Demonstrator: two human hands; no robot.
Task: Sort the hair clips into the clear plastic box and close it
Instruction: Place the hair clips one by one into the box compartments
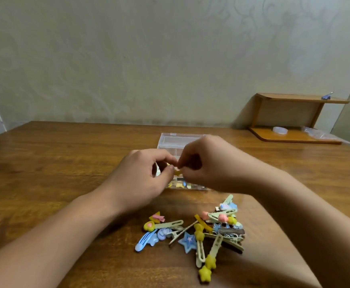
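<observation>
Both hands meet above the clear plastic box point(171, 142), which sits open on the wooden table point(45, 163) at about 12 o'clock from the loose pile of hair clips point(192, 231). The left hand point(140, 175) comes in from 7 o'clock and the right hand point(207, 165) from 4 o'clock; their fingers are drawn narrow, thumb and forefinger tips pinched together on a small yellow clip point(177, 172) held between the two hands over the box's near compartments. Through the box's front wall a few small pale and yellow clips show inside, though which compartment they lie in cannot be told. The pile lies on the table just below the hands, at 6 o'clock from the box: a blue snap clip point(144, 242) at its 9 o'clock edge, a blue star clip point(188, 241) near the middle, a long pale clip with yellow stars point(208, 262) at 6 o'clock, and a pale blue and green clip point(228, 204) at 1 o'clock. Far off at 2 o'clock a small wooden shelf point(294, 117) stands against the wall, with a blue binder clip point(327, 96) on its top board.
</observation>
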